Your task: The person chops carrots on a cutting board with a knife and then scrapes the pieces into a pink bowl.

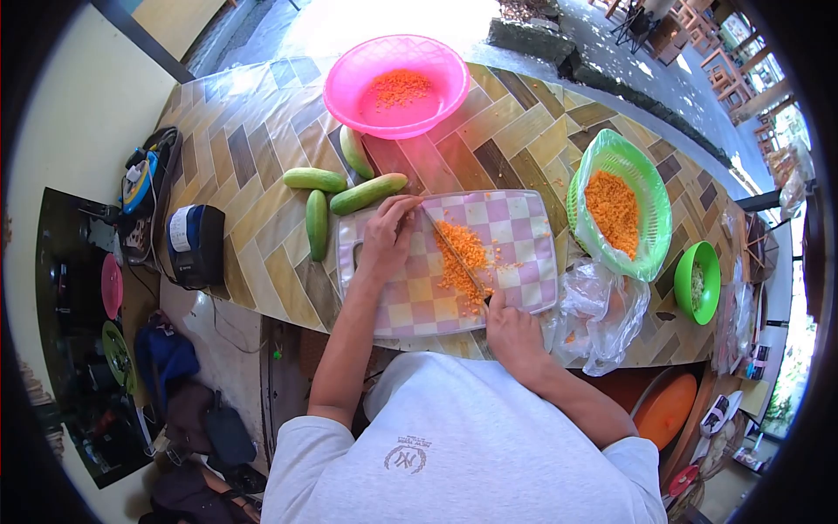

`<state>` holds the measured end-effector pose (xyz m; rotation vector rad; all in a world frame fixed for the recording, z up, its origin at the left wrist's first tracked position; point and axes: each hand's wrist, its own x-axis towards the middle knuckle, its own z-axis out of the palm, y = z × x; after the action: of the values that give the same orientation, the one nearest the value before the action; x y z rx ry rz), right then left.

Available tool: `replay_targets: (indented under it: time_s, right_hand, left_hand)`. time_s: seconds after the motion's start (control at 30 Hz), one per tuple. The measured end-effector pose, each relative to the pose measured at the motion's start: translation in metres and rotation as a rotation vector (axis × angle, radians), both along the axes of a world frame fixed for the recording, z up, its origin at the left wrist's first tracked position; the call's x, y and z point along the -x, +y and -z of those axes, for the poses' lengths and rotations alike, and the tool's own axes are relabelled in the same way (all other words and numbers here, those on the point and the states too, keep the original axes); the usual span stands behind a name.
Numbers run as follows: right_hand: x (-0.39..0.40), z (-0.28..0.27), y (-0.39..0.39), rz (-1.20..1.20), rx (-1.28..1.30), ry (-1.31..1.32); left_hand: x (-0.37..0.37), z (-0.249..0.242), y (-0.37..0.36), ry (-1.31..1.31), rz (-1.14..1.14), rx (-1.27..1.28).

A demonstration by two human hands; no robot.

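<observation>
gripping a knife (pixel 456 255) by its dark handle in the right hand (pixel 515 334), wrapping fingers tightly round it, lower middle of the frame. bunching the left hand (pixel 388 236) at the blade's far tip, bending the fingers half shut; not showing clearly whether pinching or only pressing. slanting thin metal across a loose, grainy heap of orange bits (pixel 469 247), mid-frame, on a flat, round-cornered cutting board (pixel 524 214) with pink-and-white checks. running the board's lower edge near the front edge of the table (pixel 262 218), covered in glossy, wood-patterned sheeting. facing four smooth, plump cucumbers (pixel 369 193) left of centre, just beyond the board's corner, and a round, see-through pink bowl (pixel 397 124) at top middle. having a slatted green basket (pixel 576 203) and a crumpled plastic bag (pixel 602 306) crowding the board's right side. leaving bare tabletop showing between cucumbers and black machine (pixel 208 249), at left.
</observation>
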<state>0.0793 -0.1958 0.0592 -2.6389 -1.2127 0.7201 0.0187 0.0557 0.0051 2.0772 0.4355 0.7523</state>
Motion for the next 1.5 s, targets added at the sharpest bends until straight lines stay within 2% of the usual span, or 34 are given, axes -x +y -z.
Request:
replay_targets:
  time_s: [0.27, 0.47, 0.57, 0.77, 0.87, 0.97, 1.03, 1.13, 1.23, 1.27, 1.37, 1.43, 1.5]
  right_hand:
    - [-0.008, -0.052, 0.009, -0.028, 0.054, 0.138]
    - [0.009, 0.0, 0.012, -0.054, 0.082, -0.035]
    - [0.003, -0.018, 0.015, -0.006, -0.041, 0.055]
    - [0.005, -0.046, 0.01, -0.028, 0.029, 0.128]
    - [0.012, -0.009, 0.007, -0.033, 0.052, 0.036]
    - [0.015, 0.005, 0.011, -0.083, 0.028, -0.084]
    - [0.01, -0.011, 0.012, -0.046, 0.013, -0.02]
    - [0.006, -0.036, 0.005, -0.035, -0.01, 0.026]
    - [0.008, -0.056, 0.001, -0.034, 0.02, 0.049]
    - [0.009, -0.058, 0.0, -0.035, 0.04, 0.06]
    - [0.011, -0.04, -0.005, -0.063, 0.014, 0.093]
    - [0.009, -0.001, -0.008, -0.069, 0.023, -0.001]
    - [0.011, 0.004, -0.007, -0.058, 0.026, -0.026]
  left_hand:
    - [-0.002, 0.001, 0.001, -0.012, -0.011, -0.033]
    - [-0.003, 0.004, 0.002, -0.026, -0.008, -0.052]
    - [-0.001, 0.002, 0.002, -0.027, -0.005, -0.04]
    - [-0.002, 0.003, 0.003, -0.021, -0.011, -0.071]
    - [-0.002, 0.001, 0.003, -0.004, -0.011, -0.055]
    - [-0.002, 0.001, 0.002, 0.002, -0.025, -0.035]
    - [-0.002, -0.002, -0.001, -0.003, -0.05, -0.023]
    - [-0.003, 0.011, 0.003, -0.033, -0.225, -0.289]
    - [-0.002, 0.01, 0.004, -0.038, -0.219, -0.076]
    - [-0.002, 0.01, 0.004, -0.037, -0.222, -0.096]
    - [-0.002, 0.008, 0.002, -0.03, -0.227, -0.115]
    - [-0.002, 0.008, 0.002, -0.032, -0.235, -0.076]
    - [-0.001, 0.009, 0.0, -0.034, -0.237, -0.119]
